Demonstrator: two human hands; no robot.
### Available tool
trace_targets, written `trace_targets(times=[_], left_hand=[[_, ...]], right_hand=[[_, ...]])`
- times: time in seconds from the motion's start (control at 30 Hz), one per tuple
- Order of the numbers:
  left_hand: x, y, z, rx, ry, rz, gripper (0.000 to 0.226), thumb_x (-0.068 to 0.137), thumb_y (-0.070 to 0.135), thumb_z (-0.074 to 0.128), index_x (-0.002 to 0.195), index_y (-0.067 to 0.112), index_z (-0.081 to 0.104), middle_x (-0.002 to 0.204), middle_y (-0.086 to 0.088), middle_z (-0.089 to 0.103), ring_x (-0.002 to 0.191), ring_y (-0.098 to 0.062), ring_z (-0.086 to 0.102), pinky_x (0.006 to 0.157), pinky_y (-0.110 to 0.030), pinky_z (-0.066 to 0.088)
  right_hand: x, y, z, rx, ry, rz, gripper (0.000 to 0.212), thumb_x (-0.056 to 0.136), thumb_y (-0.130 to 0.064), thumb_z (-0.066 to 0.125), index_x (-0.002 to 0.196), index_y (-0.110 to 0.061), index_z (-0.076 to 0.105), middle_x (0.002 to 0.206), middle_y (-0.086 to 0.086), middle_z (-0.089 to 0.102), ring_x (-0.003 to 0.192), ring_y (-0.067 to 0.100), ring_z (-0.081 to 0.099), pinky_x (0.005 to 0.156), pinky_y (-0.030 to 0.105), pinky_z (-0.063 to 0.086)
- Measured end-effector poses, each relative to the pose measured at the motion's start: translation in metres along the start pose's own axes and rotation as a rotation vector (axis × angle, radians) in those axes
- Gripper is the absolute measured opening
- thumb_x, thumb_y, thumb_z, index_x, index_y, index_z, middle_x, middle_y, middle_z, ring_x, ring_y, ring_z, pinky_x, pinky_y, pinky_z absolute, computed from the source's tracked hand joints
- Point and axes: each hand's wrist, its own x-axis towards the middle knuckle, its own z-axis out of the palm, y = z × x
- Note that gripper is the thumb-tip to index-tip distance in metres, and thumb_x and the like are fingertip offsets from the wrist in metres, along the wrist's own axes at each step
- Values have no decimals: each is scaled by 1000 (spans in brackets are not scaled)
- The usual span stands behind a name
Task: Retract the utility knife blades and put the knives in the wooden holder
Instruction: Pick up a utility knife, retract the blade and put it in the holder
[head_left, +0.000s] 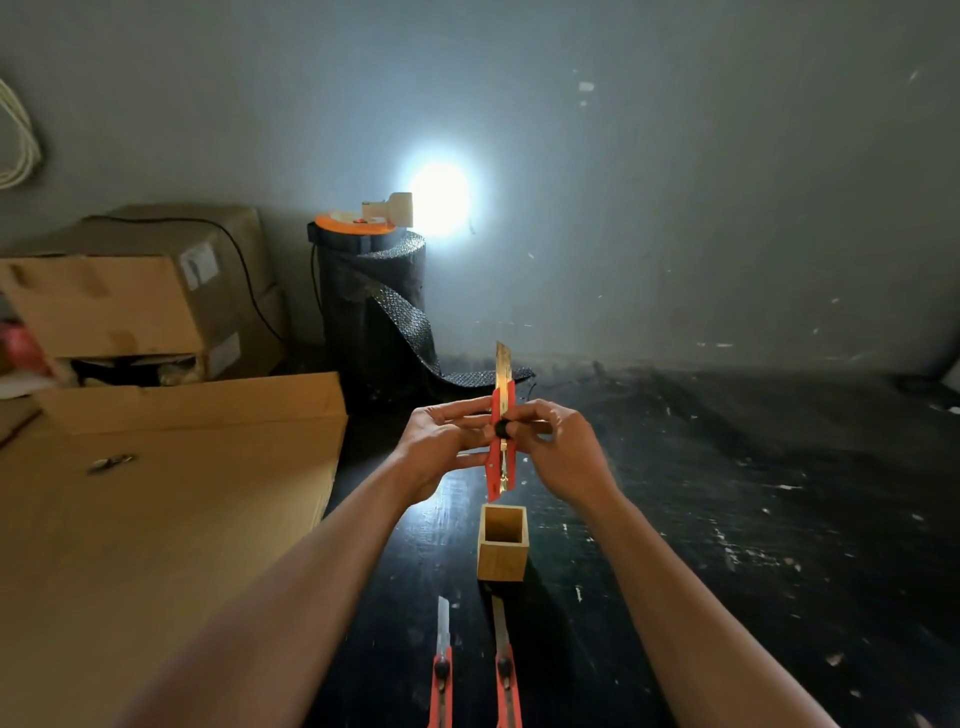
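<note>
Red utility knife (502, 441) upright, blade out and pointing up, away from fingers. Left hand (439, 447) grip pinches handle; right hand (558, 447) grip pinches black slider, likely to retract. Wooden holder (503, 543) just below; two more knives (441, 670) nearer on the surface (727, 519).

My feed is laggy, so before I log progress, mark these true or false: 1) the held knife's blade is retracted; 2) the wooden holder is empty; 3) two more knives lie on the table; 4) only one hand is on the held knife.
1) False. The held knife has its blade extended, pointing up.
2) True. No knife is in the wooden holder.
3) True. The left knife and the right knife lie in front of the holder, blades out.
4) False. Both the left hand and the right hand grip it.
</note>
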Motion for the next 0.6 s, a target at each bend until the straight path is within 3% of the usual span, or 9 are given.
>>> trace_targets(times=[0.1,0.23,0.33,0.4,0.47,0.6], left_hand=[[4,0,0,-47,-12,-45,30,93,-8,66,104,17,78,95,-5,83,79,-20,82,58,-27,63],[14,7,2,-64,8,-30,32,92,-9,66,115,11,76,93,-4,83,82,-22,82,63,-31,64],[19,14,6,-28,33,10,36,90,-11,68,120,7,74,92,-4,83,81,-22,82,64,-31,65],[21,17,9,-20,41,31,37,90,-12,69,122,6,74,93,-5,83,80,-22,82,63,-31,65],[23,20,12,-23,44,47,37,89,-10,70,123,6,73,95,-7,82,81,-22,81,63,-30,65],[26,28,16,-13,38,75,39,90,-12,68,124,7,73,98,-10,82,80,-23,81,61,-28,64]], right_hand=[[-1,1,-4,9,-25,11,14,97,-16,67,108,-11,75,110,6,75,100,20,72,95,35,59],[-5,5,-4,-25,-87,7,10,95,-15,70,104,-14,75,102,-3,74,94,14,72,95,36,59],[-8,11,0,-70,-68,8,18,95,-18,71,112,-14,73,111,0,75,100,14,70,97,36,59],[-10,10,2,-112,-42,-18,24,95,-19,70,119,-16,70,119,1,73,101,9,65,91,21,57],[-11,8,2,-143,-28,-49,30,97,-18,68,126,-19,67,125,0,70,100,5,59,78,3,45],[-9,3,2,-139,25,-49,28,96,-20,68,123,-16,66,124,4,71,98,3,57,66,0,41]])
